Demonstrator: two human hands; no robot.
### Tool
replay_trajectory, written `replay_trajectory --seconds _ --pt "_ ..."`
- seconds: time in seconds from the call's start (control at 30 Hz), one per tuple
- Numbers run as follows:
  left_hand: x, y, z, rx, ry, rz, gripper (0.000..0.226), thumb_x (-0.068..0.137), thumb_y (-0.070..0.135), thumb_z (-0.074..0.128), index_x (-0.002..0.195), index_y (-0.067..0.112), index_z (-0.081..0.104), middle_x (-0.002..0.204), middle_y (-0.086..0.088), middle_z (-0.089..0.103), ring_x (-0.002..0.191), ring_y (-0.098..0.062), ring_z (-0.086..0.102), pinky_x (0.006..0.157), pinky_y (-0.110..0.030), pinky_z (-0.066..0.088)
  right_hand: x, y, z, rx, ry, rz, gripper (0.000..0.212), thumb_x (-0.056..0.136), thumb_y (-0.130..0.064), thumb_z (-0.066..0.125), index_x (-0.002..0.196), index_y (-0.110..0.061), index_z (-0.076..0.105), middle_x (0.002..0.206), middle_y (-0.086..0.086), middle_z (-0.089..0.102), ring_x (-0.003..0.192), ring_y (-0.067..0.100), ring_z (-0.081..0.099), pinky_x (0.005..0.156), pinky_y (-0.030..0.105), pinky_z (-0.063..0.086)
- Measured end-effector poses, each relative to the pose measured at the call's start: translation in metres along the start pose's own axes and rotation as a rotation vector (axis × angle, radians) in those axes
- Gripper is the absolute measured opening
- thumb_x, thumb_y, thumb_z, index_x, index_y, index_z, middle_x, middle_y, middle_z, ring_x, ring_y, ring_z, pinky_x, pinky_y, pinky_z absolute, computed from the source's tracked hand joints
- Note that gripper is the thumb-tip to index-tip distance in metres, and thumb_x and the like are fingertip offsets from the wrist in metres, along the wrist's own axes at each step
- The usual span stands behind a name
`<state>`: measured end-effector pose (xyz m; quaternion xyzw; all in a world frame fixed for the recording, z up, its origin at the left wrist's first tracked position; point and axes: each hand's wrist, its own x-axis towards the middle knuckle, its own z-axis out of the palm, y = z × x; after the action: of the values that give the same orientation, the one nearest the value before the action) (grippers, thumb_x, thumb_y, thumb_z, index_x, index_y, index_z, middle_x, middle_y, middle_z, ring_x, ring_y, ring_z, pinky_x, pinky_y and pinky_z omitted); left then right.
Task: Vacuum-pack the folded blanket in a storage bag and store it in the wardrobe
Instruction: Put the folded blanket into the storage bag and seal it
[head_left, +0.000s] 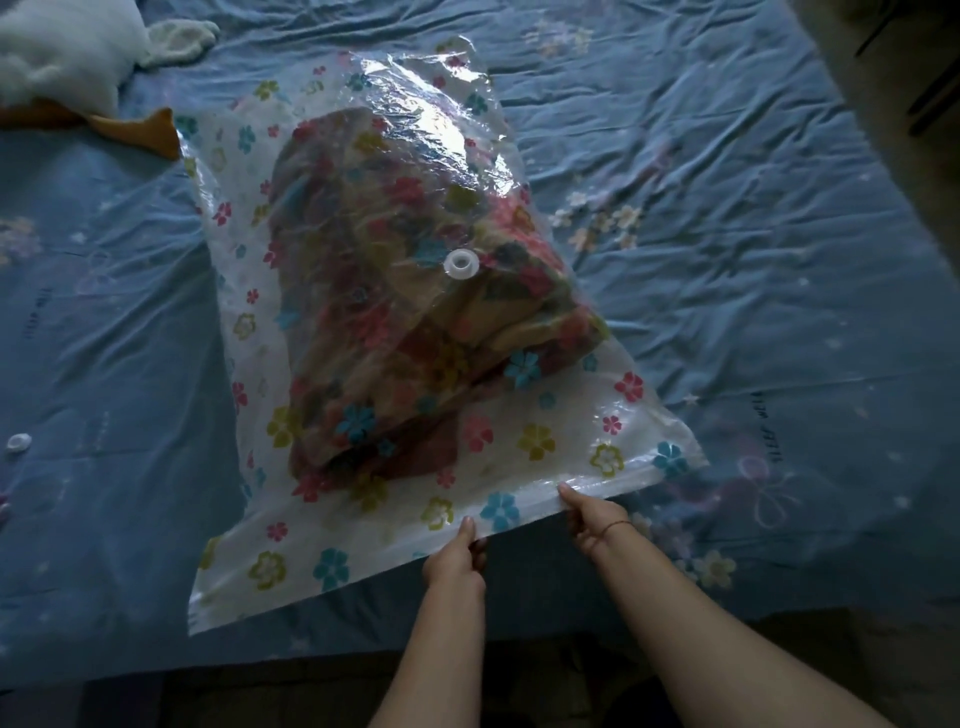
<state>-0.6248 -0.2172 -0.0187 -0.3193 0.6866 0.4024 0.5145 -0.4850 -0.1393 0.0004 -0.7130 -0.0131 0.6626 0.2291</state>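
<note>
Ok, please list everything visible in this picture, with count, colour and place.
bed sheet: one, blue, under everything
storage bag: one, clear with coloured flowers, middle of view
blanket: one, folded, red-tan floral, inside the bag
valve: one, white, on the bag's top
small round cap: one, white, on the sheet, far left
plush toy: one, white and orange, top left
left hand: pinches the bag's near edge
right hand: pinches the same edge

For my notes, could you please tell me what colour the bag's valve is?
The valve is white; head view.
</note>
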Motion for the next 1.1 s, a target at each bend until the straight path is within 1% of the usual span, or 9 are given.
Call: replay_trajectory --seconds 0.1,0.2,0.23,0.33,0.43,0.6,0.73,0.97,1.1 --pt "-0.005 -0.007 0.003 -0.084 0.061 -0.007 0.021 0.086 0.016 0.073 0.078 0.000 0.061 0.070 -0.010 0.060 0.054 -0.019 0.053 0.042 -0.026 0.048 0.004 -0.010 -0.012 -0.055 -0.011 0.004 0.030 0.081 -0.010 0.070 0.061 -0.010 0.048 0.047 0.001 0.046 0.033 0.007 0.040 0.027 0.012 0.029" --pt "-0.022 -0.017 0.032 -0.210 0.046 -0.041 0.037 0.083 0.029 0.076 0.102 0.001 0.061 0.092 -0.017 0.064 0.069 -0.030 0.061 0.063 -0.043 0.056 0.009 -0.012 -0.014 -0.068 -0.057 0.007 0.023 0.079 -0.015 0.074 0.069 -0.009 0.054 0.061 0.004 0.049 0.049 0.012 0.044 0.034 0.015 0.038" --pt "-0.030 -0.021 0.045 -0.218 0.018 -0.070 0.038 0.083 0.032 0.075 0.100 0.002 0.060 0.092 -0.018 0.063 0.071 -0.031 0.060 0.067 -0.046 0.055 0.010 -0.011 -0.013 -0.071 -0.073 0.003 0.021 0.078 -0.015 0.074 0.071 -0.008 0.056 0.063 0.005 0.051 0.052 0.014 0.046 0.038 0.017 0.041" --pt "-0.052 -0.034 0.083 -0.157 -0.131 -0.084 0.036 0.085 0.031 0.072 0.094 0.000 0.059 0.086 -0.020 0.061 0.071 -0.031 0.058 0.061 -0.043 0.054 0.010 -0.011 -0.013 -0.077 -0.136 -0.002 0.017 0.077 -0.011 0.075 0.083 0.000 0.063 0.076 0.013 0.064 0.064 0.022 0.060 0.054 0.026 0.053" --pt "-0.055 -0.044 0.105 -0.091 -0.092 -0.024 0.047 0.079 0.031 0.079 0.108 -0.003 0.065 0.106 -0.023 0.068 0.082 -0.032 0.063 0.073 -0.041 0.051 0.013 -0.017 -0.016 -0.076 -0.155 -0.024 0.023 0.076 -0.006 0.074 0.094 0.006 0.065 0.090 0.019 0.069 0.083 0.029 0.067 0.077 0.037 0.056" --pt "-0.052 -0.041 0.110 -0.059 -0.013 0.020 0.043 0.082 0.026 0.077 0.109 -0.005 0.064 0.074 -0.009 0.057 0.058 -0.017 0.051 0.050 -0.028 0.042 0.023 -0.028 -0.024 -0.085 -0.148 -0.041 0.011 0.079 -0.004 0.071 0.078 -0.004 0.061 0.069 0.009 0.063 0.061 0.018 0.059 0.055 0.025 0.049" --pt "-0.046 -0.038 0.104 -0.054 -0.001 0.003 0.036 0.084 0.022 0.075 0.108 -0.002 0.062 0.073 -0.007 0.054 0.060 -0.018 0.051 0.040 -0.027 0.042 0.039 -0.053 -0.052 0.009 -0.092 -0.024 0.018 0.080 -0.002 0.069 0.071 -0.007 0.055 0.043 -0.001 0.059 0.034 0.006 0.053 0.036 0.015 0.043" --pt "-0.050 -0.042 0.107 -0.043 0.026 -0.036 0.049 0.077 0.025 0.081 0.115 -0.001 0.063 0.099 -0.012 0.065 0.074 -0.024 0.059 0.069 -0.032 0.049 0.065 -0.101 -0.103 0.003 -0.040 -0.075 0.016 0.084 -0.003 0.066 0.073 -0.008 0.055 0.041 -0.003 0.056 0.031 0.003 0.046 0.034 0.011 0.040" --pt "-0.044 -0.043 0.108 -0.038 0.043 -0.037 0.048 0.076 0.026 0.082 0.112 -0.001 0.064 0.091 -0.011 0.063 0.069 -0.024 0.059 0.073 -0.034 0.052 0.073 -0.106 -0.111 0.018 -0.056 -0.050 0.017 0.085 -0.004 0.065 0.072 -0.007 0.055 0.040 -0.003 0.056 0.030 0.002 0.046 0.033 0.011 0.039"
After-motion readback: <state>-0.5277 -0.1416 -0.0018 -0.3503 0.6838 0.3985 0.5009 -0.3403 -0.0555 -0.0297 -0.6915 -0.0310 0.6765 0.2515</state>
